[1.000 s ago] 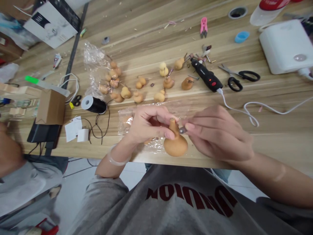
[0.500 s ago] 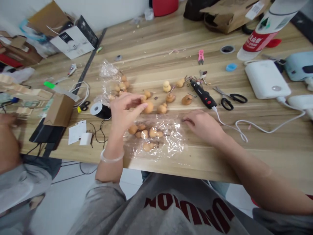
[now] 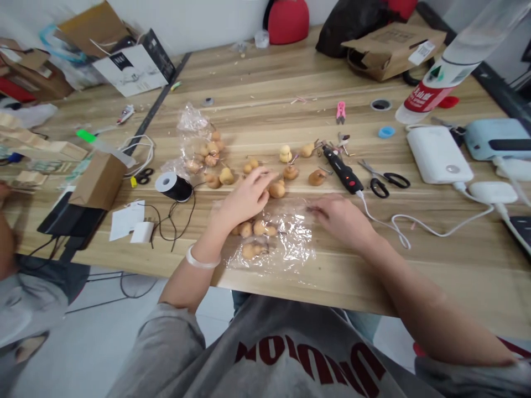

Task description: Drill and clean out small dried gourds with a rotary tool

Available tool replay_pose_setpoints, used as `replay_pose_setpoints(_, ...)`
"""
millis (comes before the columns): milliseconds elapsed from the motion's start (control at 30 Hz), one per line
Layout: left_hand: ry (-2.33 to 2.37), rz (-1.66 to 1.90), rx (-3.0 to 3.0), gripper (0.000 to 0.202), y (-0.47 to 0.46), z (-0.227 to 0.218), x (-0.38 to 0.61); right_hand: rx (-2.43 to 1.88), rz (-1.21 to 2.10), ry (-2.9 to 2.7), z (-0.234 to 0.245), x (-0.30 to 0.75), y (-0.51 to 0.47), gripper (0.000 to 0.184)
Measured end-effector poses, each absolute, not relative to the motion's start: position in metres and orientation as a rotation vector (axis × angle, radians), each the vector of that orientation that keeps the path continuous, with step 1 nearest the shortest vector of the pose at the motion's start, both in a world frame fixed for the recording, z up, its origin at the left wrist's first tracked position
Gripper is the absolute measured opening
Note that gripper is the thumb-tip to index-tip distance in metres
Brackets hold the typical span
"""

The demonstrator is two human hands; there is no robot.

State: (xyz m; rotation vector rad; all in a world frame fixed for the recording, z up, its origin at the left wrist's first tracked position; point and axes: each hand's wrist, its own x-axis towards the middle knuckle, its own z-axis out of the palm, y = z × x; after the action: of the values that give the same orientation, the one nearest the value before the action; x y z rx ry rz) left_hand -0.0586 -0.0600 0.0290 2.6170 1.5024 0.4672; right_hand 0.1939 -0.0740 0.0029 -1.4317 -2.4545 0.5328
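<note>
My left hand reaches over the table with its fingers stretched out. The fingertips are beside a small tan gourd; whether they touch it I cannot tell. Nothing shows in the palm. My right hand pinches the upper right edge of a clear plastic bag lying flat near the table's front. Inside the bag are several small gourds, partly hidden by my left wrist. Behind the hands stand more loose gourds, some with dark stems. A second plastic bag with gourds lies to the left.
Right of the gourds lie a black rotary tool on a white cable, scissors and pink pliers. A spool of black cord stands left. A bottle and white power bank are at right. Another person's arm shows at far left.
My left hand has moved right, from a round gourd to the one beside the bag's upper edge. My right hand stays at the bag's edge. The view has shifted slightly.
</note>
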Motion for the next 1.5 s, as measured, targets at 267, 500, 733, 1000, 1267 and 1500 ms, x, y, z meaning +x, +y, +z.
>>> replay_pose_setpoints(267, 1.397, 0.414, 2.909, 0.027, -0.048, 0.012, -0.053, -1.400, 0.510, -2.459, 0.005, 0.193, -0.075, 0.025)
replay_pose_setpoints(500, 1.175, 1.071, 2.988, 0.015, -0.068, 0.029, -0.051, -1.446, 0.479, -2.450, 0.000, 0.194, -0.073, 0.023)
replay_pose_setpoints(733, 0.854, 1.448, 2.763, 0.026, -0.087, 0.041, -0.032, -1.019, 0.520, -1.851, 0.022, 0.196, -0.085, 0.013)
replay_pose_setpoints(1000, 0.819, 1.430, 2.715, 0.027, -0.094, 0.043, -0.029, -1.191, 0.462, -2.158, 0.010, 0.194, -0.081, 0.020)
replay_pose_setpoints(1267, 0.803, 1.333, 2.722, 0.032, -0.115, 0.052, -0.016, -1.138, 0.650, -2.013, 0.023, 0.200, -0.081, 0.018)
replay_pose_setpoints(1500, 0.969, 1.294, 2.648, 0.026, -0.138, 0.046, 0.003, -0.671, 1.619, -1.761, 0.064, 0.202, -0.106, 0.024)
